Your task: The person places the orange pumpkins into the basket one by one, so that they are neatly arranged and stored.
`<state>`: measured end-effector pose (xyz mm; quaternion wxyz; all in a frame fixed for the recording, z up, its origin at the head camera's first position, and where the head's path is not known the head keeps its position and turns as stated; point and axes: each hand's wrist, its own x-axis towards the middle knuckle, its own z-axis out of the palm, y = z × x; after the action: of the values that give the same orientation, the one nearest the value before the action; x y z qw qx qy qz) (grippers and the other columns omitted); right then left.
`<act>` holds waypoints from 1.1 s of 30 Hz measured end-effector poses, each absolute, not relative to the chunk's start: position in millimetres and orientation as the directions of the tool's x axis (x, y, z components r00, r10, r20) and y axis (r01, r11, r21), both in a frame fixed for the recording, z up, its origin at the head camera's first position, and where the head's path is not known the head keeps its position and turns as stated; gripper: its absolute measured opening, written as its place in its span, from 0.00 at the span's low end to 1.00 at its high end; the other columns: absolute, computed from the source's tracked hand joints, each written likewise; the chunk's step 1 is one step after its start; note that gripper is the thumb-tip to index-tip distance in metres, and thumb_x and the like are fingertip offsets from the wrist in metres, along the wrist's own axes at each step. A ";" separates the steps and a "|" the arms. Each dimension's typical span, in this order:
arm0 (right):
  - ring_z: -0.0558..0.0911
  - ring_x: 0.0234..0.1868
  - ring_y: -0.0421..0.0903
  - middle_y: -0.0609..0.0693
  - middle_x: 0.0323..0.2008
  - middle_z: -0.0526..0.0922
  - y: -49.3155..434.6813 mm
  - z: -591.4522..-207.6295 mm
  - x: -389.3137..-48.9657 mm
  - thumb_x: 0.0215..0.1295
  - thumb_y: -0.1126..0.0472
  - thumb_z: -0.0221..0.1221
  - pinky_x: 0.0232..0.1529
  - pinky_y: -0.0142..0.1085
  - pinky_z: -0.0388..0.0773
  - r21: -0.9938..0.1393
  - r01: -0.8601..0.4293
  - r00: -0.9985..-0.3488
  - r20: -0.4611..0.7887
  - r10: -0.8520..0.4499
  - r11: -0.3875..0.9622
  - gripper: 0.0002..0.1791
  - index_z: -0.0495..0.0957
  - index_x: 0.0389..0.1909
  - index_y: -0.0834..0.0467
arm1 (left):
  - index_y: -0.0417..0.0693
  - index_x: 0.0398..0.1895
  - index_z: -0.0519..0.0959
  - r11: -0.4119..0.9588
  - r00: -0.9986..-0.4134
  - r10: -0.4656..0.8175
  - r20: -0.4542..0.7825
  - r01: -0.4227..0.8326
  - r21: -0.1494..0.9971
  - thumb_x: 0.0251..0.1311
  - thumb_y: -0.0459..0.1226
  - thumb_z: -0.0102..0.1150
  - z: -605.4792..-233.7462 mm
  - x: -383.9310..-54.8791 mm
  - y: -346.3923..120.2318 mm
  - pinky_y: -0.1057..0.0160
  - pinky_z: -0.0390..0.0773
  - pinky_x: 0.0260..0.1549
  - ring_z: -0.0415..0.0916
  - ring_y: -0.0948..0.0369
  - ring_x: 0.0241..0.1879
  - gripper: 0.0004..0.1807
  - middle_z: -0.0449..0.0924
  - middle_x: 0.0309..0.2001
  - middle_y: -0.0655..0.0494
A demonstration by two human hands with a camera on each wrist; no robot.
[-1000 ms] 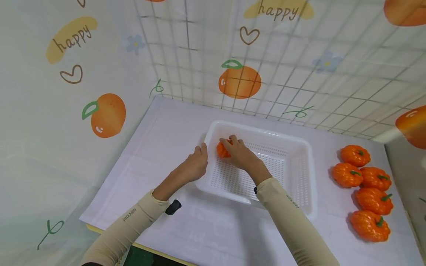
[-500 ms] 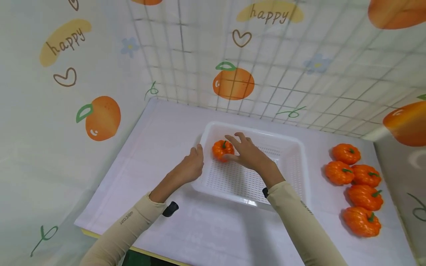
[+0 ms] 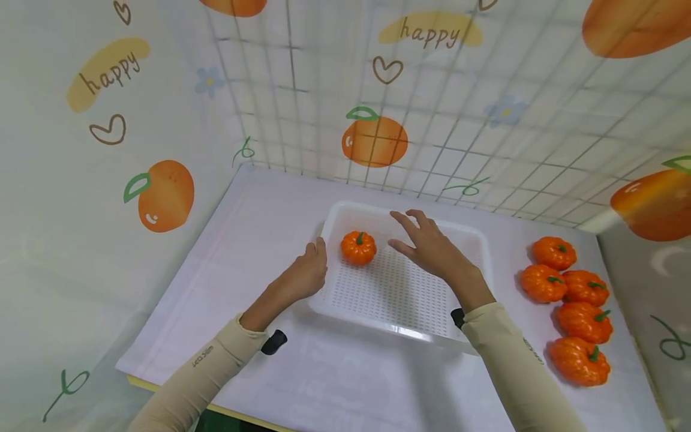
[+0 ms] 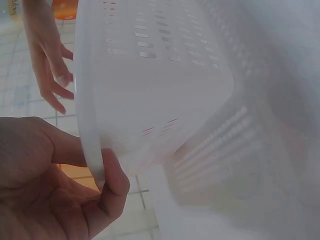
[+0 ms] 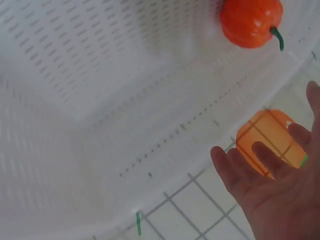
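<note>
A white perforated plastic basket [image 3: 399, 330] stands on the table. Inside it, near its left end, sits a small orange pumpkin [image 3: 358, 248] with a green stem, seen also in the right wrist view as the pumpkin [image 5: 251, 22]. My left hand [image 3: 306, 270] pinches the basket's left rim; in the left wrist view, thumb and fingers of the left hand [image 4: 65, 185] are bent over that rim. Over the basket hovers my right hand [image 3: 432, 246], fingers spread and holding nothing, to the right of the pumpkin and apart from it.
Several more orange pumpkins [image 3: 580, 321] lie clustered on the table right of the basket. Behind the table rises a wire grid [image 3: 453, 138] covered by a printed sheet. Another printed sheet [image 3: 81, 240] hangs at the left.
My right hand has let go of the pumpkin, opened its fingers and moved right, away from it. The pumpkin stays in the basket. My left hand keeps its hold on the rim.
</note>
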<state>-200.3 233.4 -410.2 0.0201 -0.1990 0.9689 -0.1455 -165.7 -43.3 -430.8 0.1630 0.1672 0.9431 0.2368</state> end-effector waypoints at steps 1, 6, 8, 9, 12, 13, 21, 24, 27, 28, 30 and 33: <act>0.61 0.59 0.62 0.60 0.64 0.54 236.5 -408.2 -200.5 0.62 0.37 0.48 0.49 0.60 0.67 -0.288 -0.378 -0.922 0.029 -0.387 0.880 0.38 0.50 0.70 0.46 | 0.33 0.69 0.38 0.830 -0.892 0.389 -0.231 0.230 0.509 0.65 0.34 0.46 -431.1 -165.7 -43.5 0.69 0.73 0.18 0.70 0.56 0.26 0.37 0.57 0.58 0.34; 0.61 0.59 0.64 0.61 0.63 0.55 255.5 -397.0 -198.3 0.64 0.43 0.51 0.47 0.62 0.66 -0.291 -0.352 -0.935 0.076 -0.345 0.890 0.35 0.52 0.69 0.48 | 0.32 0.69 0.39 0.835 -0.891 0.391 -0.230 0.238 0.496 0.65 0.35 0.45 -433.7 -166.0 -44.0 0.69 0.73 0.20 0.70 0.56 0.26 0.37 0.57 0.58 0.34; 0.60 0.59 0.64 0.61 0.64 0.54 265.1 -394.0 -197.2 0.64 0.44 0.51 0.46 0.63 0.66 -0.288 -0.326 -0.945 0.079 -0.317 0.900 0.35 0.52 0.69 0.48 | 0.32 0.69 0.39 0.838 -0.891 0.396 -0.221 0.253 0.483 0.65 0.35 0.45 -434.5 -166.1 -44.2 0.69 0.73 0.20 0.70 0.56 0.26 0.37 0.59 0.57 0.34; 0.59 0.59 0.65 0.62 0.64 0.54 269.9 -392.6 -197.0 0.65 0.45 0.51 0.46 0.64 0.65 -0.286 -0.313 -0.950 0.077 -0.304 0.906 0.35 0.52 0.69 0.48 | 0.32 0.69 0.39 0.840 -0.892 0.396 -0.219 0.256 0.478 0.65 0.35 0.45 -434.6 -166.1 -44.3 0.68 0.73 0.20 0.70 0.56 0.26 0.36 0.59 0.57 0.34; 0.58 0.60 0.66 0.62 0.64 0.52 283.5 -388.1 -197.0 0.65 0.46 0.51 0.46 0.67 0.62 -0.291 -0.268 -0.963 0.072 -0.258 0.919 0.35 0.51 0.70 0.48 | 0.32 0.69 0.39 0.842 -0.895 0.388 -0.219 0.247 0.480 0.65 0.36 0.45 -435.1 -166.0 -44.9 0.69 0.73 0.20 0.70 0.56 0.26 0.37 0.60 0.55 0.35; 0.57 0.60 0.66 0.62 0.64 0.52 287.9 -386.3 -196.9 0.65 0.46 0.51 0.47 0.67 0.61 -0.296 -0.250 -0.968 0.070 -0.240 0.922 0.35 0.50 0.70 0.48 | 0.33 0.69 0.39 0.840 -0.897 0.384 -0.218 0.241 0.486 0.66 0.35 0.45 -435.2 -165.7 -45.3 0.68 0.72 0.20 0.69 0.56 0.26 0.37 0.60 0.55 0.35; 0.57 0.58 0.69 0.66 0.65 0.51 328.3 -375.8 -187.0 0.67 0.45 0.47 0.49 0.68 0.57 -0.327 -0.115 -0.992 0.080 -0.094 0.938 0.35 0.48 0.71 0.49 | 0.30 0.69 0.41 0.835 -0.892 0.411 -0.190 0.284 0.471 0.65 0.35 0.46 -436.0 -162.4 -45.4 0.68 0.72 0.20 0.68 0.56 0.24 0.36 0.62 0.52 0.34; 0.57 0.58 0.71 0.67 0.65 0.49 345.1 -376.7 -183.8 0.67 0.45 0.47 0.48 0.70 0.55 -0.335 -0.068 -0.996 0.080 -0.043 0.940 0.35 0.47 0.71 0.50 | 0.30 0.68 0.41 0.836 -0.891 0.416 -0.183 0.295 0.462 0.65 0.35 0.47 -435.7 -162.1 -44.7 0.68 0.72 0.20 0.68 0.56 0.23 0.36 0.62 0.51 0.34; 0.55 0.59 0.71 0.68 0.65 0.47 360.3 -380.0 -181.2 0.67 0.46 0.47 0.48 0.70 0.55 -0.340 -0.017 -0.997 0.082 0.012 0.940 0.35 0.47 0.71 0.52 | 0.30 0.68 0.42 0.837 -0.892 0.414 -0.180 0.295 0.461 0.65 0.35 0.47 -434.6 -162.2 -44.3 0.68 0.72 0.19 0.68 0.56 0.23 0.36 0.62 0.51 0.35; 0.54 0.60 0.71 0.69 0.65 0.47 365.1 -381.3 -180.5 0.67 0.47 0.47 0.48 0.70 0.55 -0.334 -0.008 -0.996 0.089 0.023 0.943 0.35 0.47 0.71 0.53 | 0.30 0.68 0.41 0.836 -0.892 0.414 -0.180 0.295 0.462 0.65 0.35 0.47 -434.2 -162.1 -44.2 0.69 0.72 0.19 0.68 0.56 0.23 0.36 0.62 0.51 0.35; 0.53 0.60 0.72 0.70 0.65 0.47 373.9 -384.0 -178.2 0.67 0.47 0.47 0.48 0.70 0.55 -0.342 0.018 -0.995 0.091 0.052 0.940 0.35 0.47 0.71 0.54 | 0.31 0.69 0.41 0.833 -0.893 0.410 -0.185 0.285 0.474 0.65 0.35 0.46 -433.6 -162.1 -44.0 0.69 0.71 0.18 0.68 0.56 0.23 0.36 0.62 0.52 0.35; 0.52 0.60 0.72 0.70 0.65 0.46 386.5 -387.2 -174.4 0.67 0.50 0.48 0.47 0.70 0.55 -0.347 0.049 -0.992 0.089 0.085 0.937 0.35 0.48 0.70 0.56 | 0.32 0.69 0.40 0.831 -0.894 0.404 -0.194 0.269 0.487 0.65 0.35 0.46 -433.1 -162.2 -43.3 0.70 0.72 0.18 0.69 0.57 0.23 0.37 0.61 0.53 0.35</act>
<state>-174.4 386.5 -387.2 -0.0515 0.0343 0.9827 -0.1745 -162.2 -43.3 -433.1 0.1462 0.1781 0.9455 0.2301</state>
